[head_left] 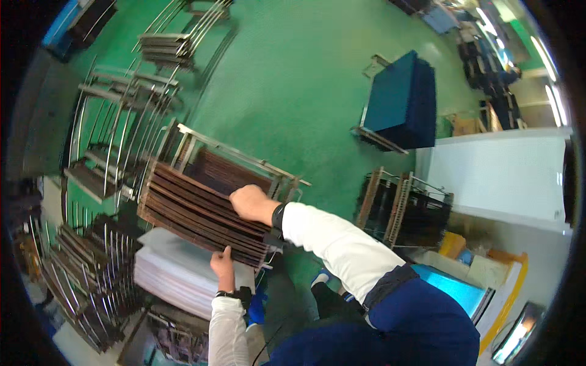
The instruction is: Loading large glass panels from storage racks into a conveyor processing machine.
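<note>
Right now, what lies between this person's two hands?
Several long brown slats, side by side, lie between the right hand and the left hand, as the head view shows.

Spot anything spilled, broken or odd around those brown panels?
Nothing clearly stands out: no spill or breakage shows near the left hand or right hand. The brown panels sit in close rows; their bent edges likely come from the lens.

Panels (pixel 177 188) beyond a sheet stack (pixel 180 271), racks (pixel 88 183) on the left, loaded cart (pixel 379 139) farther right.
</note>
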Demonstrator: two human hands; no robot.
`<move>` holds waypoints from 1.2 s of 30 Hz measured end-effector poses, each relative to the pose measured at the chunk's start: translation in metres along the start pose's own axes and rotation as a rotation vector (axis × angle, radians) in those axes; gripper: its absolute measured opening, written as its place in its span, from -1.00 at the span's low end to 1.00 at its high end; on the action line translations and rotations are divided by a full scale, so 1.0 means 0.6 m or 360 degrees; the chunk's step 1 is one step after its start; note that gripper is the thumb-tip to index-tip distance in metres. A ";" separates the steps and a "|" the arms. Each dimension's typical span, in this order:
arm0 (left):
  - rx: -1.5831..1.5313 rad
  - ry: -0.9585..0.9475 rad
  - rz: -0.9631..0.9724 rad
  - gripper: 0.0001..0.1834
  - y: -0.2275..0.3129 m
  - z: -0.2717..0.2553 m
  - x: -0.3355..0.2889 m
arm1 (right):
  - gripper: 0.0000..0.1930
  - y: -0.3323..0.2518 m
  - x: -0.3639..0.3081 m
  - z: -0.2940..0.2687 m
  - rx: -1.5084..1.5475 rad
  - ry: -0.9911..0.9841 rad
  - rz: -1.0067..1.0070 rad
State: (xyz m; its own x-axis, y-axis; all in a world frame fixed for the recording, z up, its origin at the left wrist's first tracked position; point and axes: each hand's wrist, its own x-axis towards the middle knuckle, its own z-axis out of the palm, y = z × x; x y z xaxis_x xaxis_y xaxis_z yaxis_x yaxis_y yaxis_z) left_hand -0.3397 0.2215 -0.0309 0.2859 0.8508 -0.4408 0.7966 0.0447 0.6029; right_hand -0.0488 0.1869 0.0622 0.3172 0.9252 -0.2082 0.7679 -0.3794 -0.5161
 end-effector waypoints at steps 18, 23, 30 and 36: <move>-0.0171 -0.2059 -0.0013 -0.45 0.301 0.013 -0.304 | -0.67 -0.041 -0.699 -0.381 0.0788 0.1050 0.0657; 0.0263 -0.2791 -0.0015 -0.46 0.366 0.084 -0.504 | -0.67 -0.115 -1.031 -0.349 0.0941 0.1443 0.1496; 0.0530 -0.3102 0.0640 -0.56 0.432 0.159 -0.824 | -0.78 -0.293 -1.400 -0.240 0.1175 0.2557 0.1849; 0.0765 -0.3398 0.0860 -0.66 0.451 0.218 -1.097 | -0.86 -0.393 -1.616 -0.098 0.1198 0.3518 0.1997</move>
State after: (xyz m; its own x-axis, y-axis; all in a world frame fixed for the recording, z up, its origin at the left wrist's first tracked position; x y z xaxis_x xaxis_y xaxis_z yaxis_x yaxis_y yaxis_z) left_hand -0.2427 -0.3949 0.3355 0.1620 -0.9087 -0.3847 0.4063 -0.2938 0.8652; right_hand -0.5049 -0.6209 0.4346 0.3595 -0.9300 -0.0769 -0.0897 0.0476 -0.9948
